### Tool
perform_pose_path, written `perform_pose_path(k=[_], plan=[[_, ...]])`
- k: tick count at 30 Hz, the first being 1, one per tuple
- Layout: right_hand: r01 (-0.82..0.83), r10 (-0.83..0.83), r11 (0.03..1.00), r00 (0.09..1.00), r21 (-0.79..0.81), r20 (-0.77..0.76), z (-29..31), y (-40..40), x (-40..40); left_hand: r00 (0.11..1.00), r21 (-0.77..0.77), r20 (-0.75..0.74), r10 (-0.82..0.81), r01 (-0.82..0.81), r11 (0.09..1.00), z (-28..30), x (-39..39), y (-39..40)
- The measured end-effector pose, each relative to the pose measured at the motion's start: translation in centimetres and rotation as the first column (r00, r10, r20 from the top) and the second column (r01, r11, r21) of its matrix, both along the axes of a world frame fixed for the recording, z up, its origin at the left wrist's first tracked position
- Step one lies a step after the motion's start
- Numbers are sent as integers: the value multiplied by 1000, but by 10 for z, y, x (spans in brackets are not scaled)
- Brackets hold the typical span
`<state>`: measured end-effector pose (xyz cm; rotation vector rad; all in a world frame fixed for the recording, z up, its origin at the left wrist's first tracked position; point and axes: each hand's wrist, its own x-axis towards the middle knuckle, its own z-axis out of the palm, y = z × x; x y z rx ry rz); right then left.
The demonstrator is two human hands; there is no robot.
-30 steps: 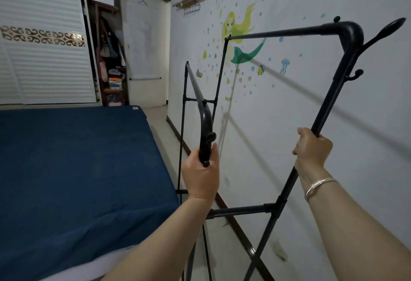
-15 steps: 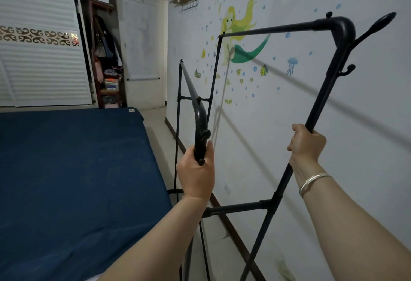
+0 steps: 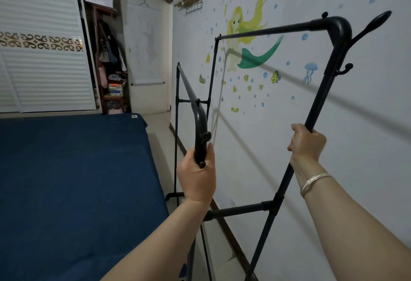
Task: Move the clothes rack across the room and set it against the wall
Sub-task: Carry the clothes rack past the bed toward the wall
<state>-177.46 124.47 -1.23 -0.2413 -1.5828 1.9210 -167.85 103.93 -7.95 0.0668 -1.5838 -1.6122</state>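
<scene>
Change since earlier frames: both hands sit lower on the rack's posts, and more of the wall mural shows above the upper rail.
Rack: black tubular metal clothes rack (image 3: pixel 264 31) with two top rails, curved corner joints and knobbed hooks; it stands in the aisle between bed and wall, near the wall, its far foot on the floor; whether it touches the wall cannot be told.
Left hand: left hand (image 3: pixel 196 179), fingers wrapped tight round the near post just below the curved corner of the lower rail.
Right hand: right hand (image 3: pixel 308 143), fingers closed round the slanted post on the wall side, above the cross-bar; a silver bangle (image 3: pixel 313 181) circles the wrist.
Wall: pale painted wall (image 3: pixel 367 147) with a mermaid mural (image 3: pixel 249 42), fish and bubbles; a dark skirting board runs along its base.
Bed: blue-covered mattress (image 3: pixel 73 180), left of the rack.
Far end: white slatted wardrobe door (image 3: pixel 42 42), open shelving with clothes beside it.
</scene>
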Motion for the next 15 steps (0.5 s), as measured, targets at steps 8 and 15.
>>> perform_pose_path(k=[8,15], plan=[[-84,84,996,996,30,18,1,13,-88,994,-14,-3,106,-106,994,1,-68,25],[-136,135,990,990,29,29,4,33,-155,990,18,25,142,-143,990,1,-122,54]])
